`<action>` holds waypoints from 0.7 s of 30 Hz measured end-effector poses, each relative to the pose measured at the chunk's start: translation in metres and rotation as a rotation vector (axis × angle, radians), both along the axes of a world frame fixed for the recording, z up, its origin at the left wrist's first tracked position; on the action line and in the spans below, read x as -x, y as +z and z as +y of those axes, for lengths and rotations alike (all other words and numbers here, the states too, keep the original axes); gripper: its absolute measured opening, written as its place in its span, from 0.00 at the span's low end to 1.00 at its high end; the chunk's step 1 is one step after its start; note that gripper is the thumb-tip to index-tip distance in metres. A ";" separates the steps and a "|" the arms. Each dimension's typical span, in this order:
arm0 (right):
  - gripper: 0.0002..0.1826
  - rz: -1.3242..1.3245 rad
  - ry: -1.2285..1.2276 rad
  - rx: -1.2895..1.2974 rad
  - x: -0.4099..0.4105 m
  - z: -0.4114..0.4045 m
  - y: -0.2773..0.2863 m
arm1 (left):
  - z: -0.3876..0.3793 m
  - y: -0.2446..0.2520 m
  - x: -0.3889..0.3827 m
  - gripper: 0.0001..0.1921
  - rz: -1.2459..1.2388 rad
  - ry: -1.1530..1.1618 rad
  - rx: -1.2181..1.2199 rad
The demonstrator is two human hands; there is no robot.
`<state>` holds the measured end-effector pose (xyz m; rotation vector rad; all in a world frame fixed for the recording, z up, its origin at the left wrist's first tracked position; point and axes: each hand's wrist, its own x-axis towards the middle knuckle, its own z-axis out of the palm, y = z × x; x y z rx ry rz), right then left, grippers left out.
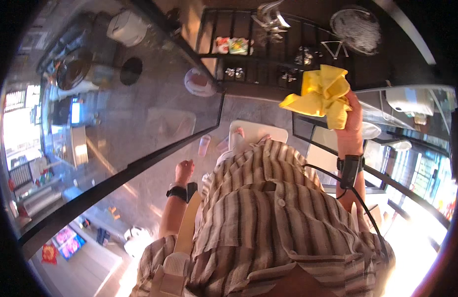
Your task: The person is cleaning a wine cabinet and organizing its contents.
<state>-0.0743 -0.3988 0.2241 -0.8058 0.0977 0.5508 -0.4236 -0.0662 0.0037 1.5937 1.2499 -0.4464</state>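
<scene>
A bunched yellow cloth (323, 94) is gripped in my right hand (353, 115), raised before dark shelving at the upper right; the cloth covers most of the fingers. My left hand (184, 171) hangs low beside my body, its fingers curled, with no object visible in it. Both wrists carry black straps with small devices. Large framed glass panels (147, 107) stand to the left, and another glass surface lies to the right behind my right arm.
I stand barefoot on a pale stool (281, 134). Slippers (204, 145) lie on the floor beside it. A dark slatted rack (264, 89) holds colourful packets (238, 45) and shiny pieces. A grey sofa or bench (91, 265) is at lower left.
</scene>
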 end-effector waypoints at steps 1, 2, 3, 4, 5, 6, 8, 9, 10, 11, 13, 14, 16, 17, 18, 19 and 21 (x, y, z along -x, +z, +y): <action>0.17 0.027 0.029 -0.032 -0.003 -0.004 -0.004 | -0.001 0.002 0.006 0.10 -0.008 0.117 0.060; 0.17 0.066 -0.022 0.072 -0.002 -0.004 -0.008 | 0.000 0.005 0.011 0.09 -0.018 0.233 0.117; 0.17 0.082 -0.001 0.075 0.000 -0.006 -0.011 | 0.001 0.006 0.017 0.09 -0.002 0.254 0.116; 0.17 0.109 -0.007 0.090 0.001 -0.006 -0.015 | 0.003 0.008 0.024 0.08 0.005 0.317 0.116; 0.17 0.134 -0.015 0.104 0.003 -0.005 -0.018 | 0.007 0.009 0.030 0.07 0.011 0.378 0.114; 0.16 0.151 -0.084 0.174 0.006 -0.001 -0.016 | 0.008 0.013 0.029 0.07 0.008 0.408 0.101; 0.16 0.200 -0.069 0.184 0.006 -0.004 -0.016 | 0.009 0.021 0.028 0.07 0.021 0.438 0.042; 0.16 0.236 -0.068 0.187 0.006 -0.006 -0.018 | 0.011 0.026 0.024 0.06 0.020 0.453 -0.021; 0.16 0.262 -0.087 0.203 0.006 -0.006 -0.020 | 0.014 0.026 0.024 0.10 0.023 0.444 -0.063; 0.16 0.266 -0.086 0.205 0.006 -0.009 -0.025 | 0.019 0.028 0.024 0.10 0.027 0.444 -0.063; 0.17 0.266 -0.065 0.181 0.006 -0.016 -0.037 | 0.033 0.032 0.024 0.13 -0.005 0.547 -0.023; 0.17 0.269 -0.074 0.183 0.008 -0.018 -0.040 | 0.037 0.029 0.026 0.16 -0.038 0.513 -0.083; 0.16 0.269 -0.114 0.215 0.010 -0.018 -0.043 | 0.044 0.030 0.017 0.16 -0.040 0.519 -0.062; 0.16 0.268 -0.130 0.221 0.010 -0.020 -0.043 | 0.045 0.030 0.010 0.16 -0.043 0.532 -0.045; 0.16 0.280 -0.144 0.240 0.012 -0.020 -0.043 | 0.044 0.030 0.003 0.16 -0.058 0.511 -0.086; 0.16 0.296 -0.126 0.232 0.014 -0.013 -0.040 | 0.080 -0.003 0.048 0.15 -0.026 0.442 -0.122; 0.16 0.320 -0.095 0.174 0.017 -0.003 -0.040 | 0.150 -0.054 0.132 0.15 0.035 0.301 -0.197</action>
